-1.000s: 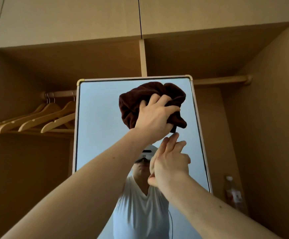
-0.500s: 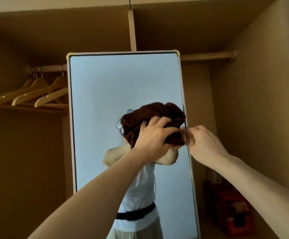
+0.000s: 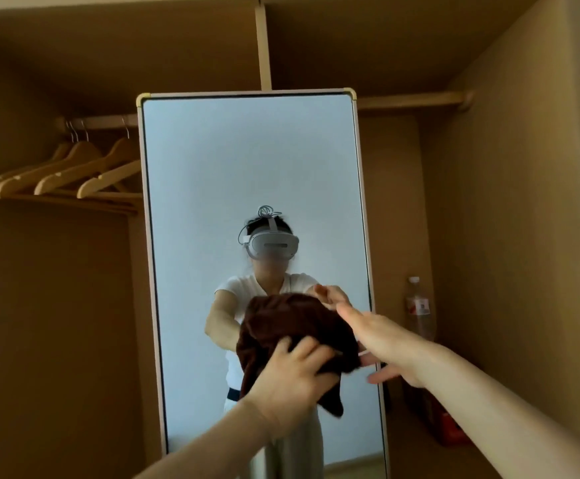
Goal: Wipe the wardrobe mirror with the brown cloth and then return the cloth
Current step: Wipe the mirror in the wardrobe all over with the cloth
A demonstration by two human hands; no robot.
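Cloth: we grip the brown cloth (image 3: 292, 323) bunched under our left hand (image 3: 290, 378), fingers curled into it, pressed to the lower right part of the mirror (image 3: 247, 167), close to its right frame
Right hand: our right hand (image 3: 385, 344) is released, fingers straight, just beside the cloth at the mirror's right edge, holding nothing
Change: the cloth has slid from near the mirror's top, through mid-height, down to here; our right hand, earlier pinching at the cloth's edge, has let go
Meaning: we judge a downward stroke well along; how much glass is wiped we cannot tell, and returning the cloth is not yet begun
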